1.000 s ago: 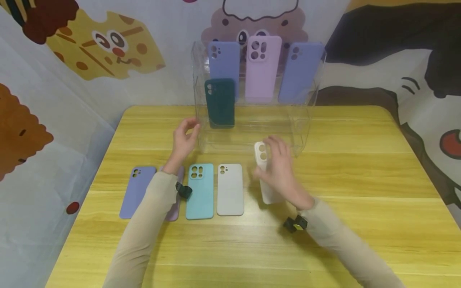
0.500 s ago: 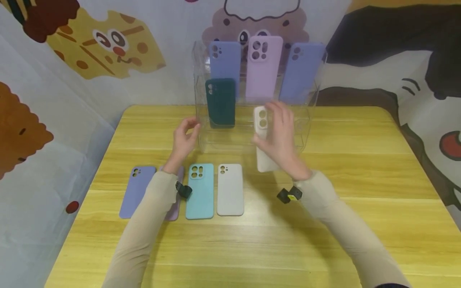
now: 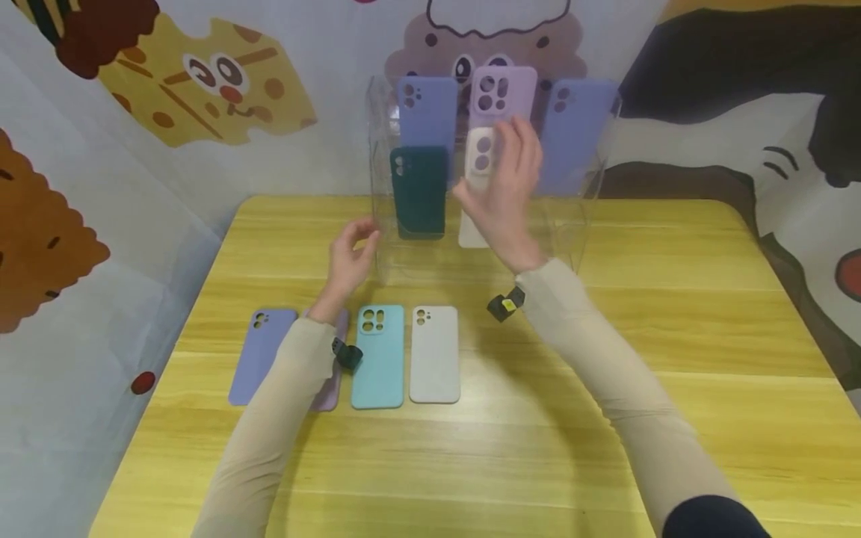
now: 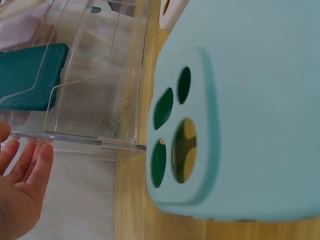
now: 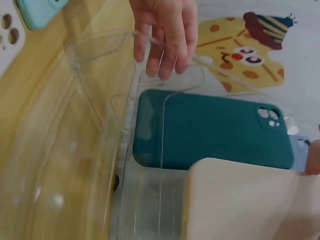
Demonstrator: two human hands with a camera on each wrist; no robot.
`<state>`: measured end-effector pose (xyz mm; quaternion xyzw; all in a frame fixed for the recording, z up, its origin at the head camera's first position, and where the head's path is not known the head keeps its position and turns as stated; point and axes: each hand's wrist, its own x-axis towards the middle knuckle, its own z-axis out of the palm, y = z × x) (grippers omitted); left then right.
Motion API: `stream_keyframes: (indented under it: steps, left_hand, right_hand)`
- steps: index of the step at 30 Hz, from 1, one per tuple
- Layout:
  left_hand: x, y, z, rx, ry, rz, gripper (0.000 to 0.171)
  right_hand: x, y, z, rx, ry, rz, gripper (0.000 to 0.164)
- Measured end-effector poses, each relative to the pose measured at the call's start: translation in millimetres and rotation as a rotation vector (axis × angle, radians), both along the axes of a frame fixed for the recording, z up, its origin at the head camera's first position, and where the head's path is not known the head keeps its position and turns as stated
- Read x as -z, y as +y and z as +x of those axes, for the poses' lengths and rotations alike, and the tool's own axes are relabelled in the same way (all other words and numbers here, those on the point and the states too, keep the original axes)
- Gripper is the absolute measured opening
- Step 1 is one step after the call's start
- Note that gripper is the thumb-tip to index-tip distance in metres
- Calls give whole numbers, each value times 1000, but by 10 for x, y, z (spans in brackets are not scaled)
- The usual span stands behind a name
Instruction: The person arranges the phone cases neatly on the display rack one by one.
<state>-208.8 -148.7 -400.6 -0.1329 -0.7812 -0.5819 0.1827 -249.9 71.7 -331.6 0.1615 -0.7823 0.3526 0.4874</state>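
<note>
My right hand grips a white phone case by its sides and holds it upright at the clear tiered display rack. In the head view it overlaps the lower tier and the bottom of a pink case behind. To its left, a dark green phone case leans in the lower tier; the right wrist view shows the white case close beside it. My left hand rests at the rack's left side, its fingers extended against the clear wall.
Two periwinkle cases flank the pink one in the upper tier. On the wooden table lie a purple case, a lilac one partly under my left arm, a turquoise one and another white one. A printed cloth hangs behind.
My right hand has carried the white phone case up off the table and forward to the rack's lower tier. The left hand has stayed by the rack's side.
</note>
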Motion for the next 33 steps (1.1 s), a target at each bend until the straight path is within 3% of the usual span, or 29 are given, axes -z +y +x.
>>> stream_keyframes:
  steps: [8, 18, 25, 33]
  left_hand:
    - [-15, 12, -6, 2, -10, 1, 22]
    - [-29, 25, 9, 3, -37, 2, 23]
    - [-20, 26, 12, -2, -23, -12, 23]
    - [-14, 26, 17, -23, 15, -29, 22]
  right_hand:
    - [4, -76, -209, 49, 76, 3, 63]
    - [253, -109, -310, 85, 180, -23, 59]
    - [382, -121, -294, 110, 137, -40, 59]
    - [414, -159, -269, 160, 83, -16, 60]
